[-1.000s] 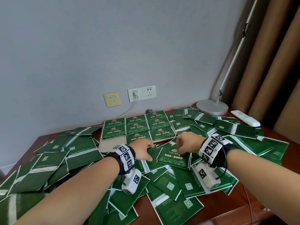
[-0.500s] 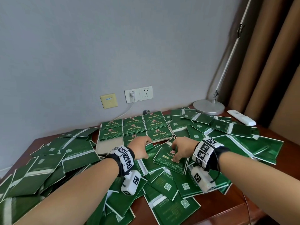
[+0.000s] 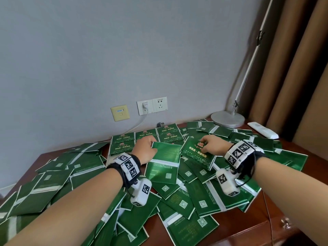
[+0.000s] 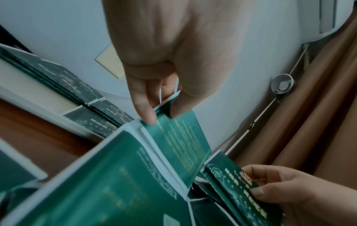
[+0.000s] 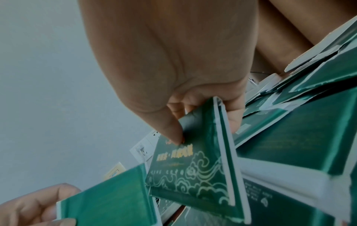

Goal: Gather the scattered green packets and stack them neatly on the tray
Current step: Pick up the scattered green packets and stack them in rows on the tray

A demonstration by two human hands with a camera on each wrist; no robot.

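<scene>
Both hands have lifted since a moment ago: the left hand pinches a plain-backed packet by its top edge, the right hand grips a printed packet, at mid-frame just below the tray. These look light, thin, glossy and slippery, so edge pinches suit.

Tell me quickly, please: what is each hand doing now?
Left hand: pinches the plain-backed green packet at its far corner.
Right hand: grips the printed green packet by its top edge.
</scene>
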